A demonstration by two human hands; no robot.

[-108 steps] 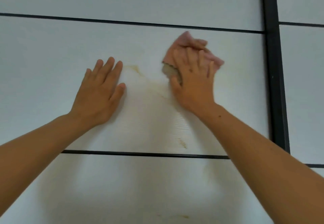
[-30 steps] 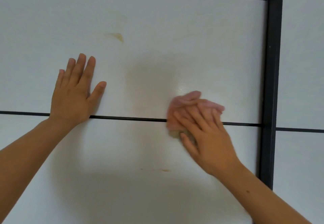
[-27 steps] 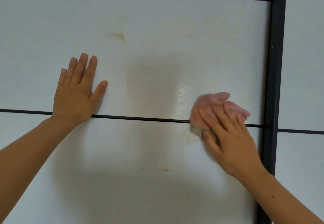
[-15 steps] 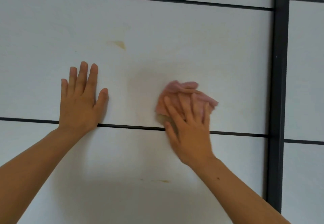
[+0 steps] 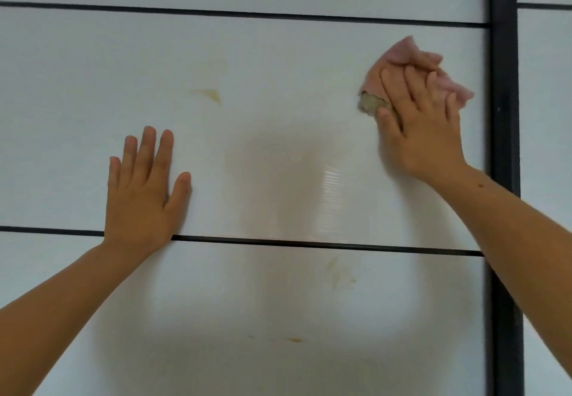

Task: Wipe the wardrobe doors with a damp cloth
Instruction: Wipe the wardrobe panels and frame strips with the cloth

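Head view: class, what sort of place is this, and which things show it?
Likely a room at home: a pale wardrobe door crossed by black strips, a black upright frame beside it, a right hand pressing a pink cloth on the door.

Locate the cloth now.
Head view, upper right: the cloth is pressed on the door under the right hand, just left of the black frame bar.
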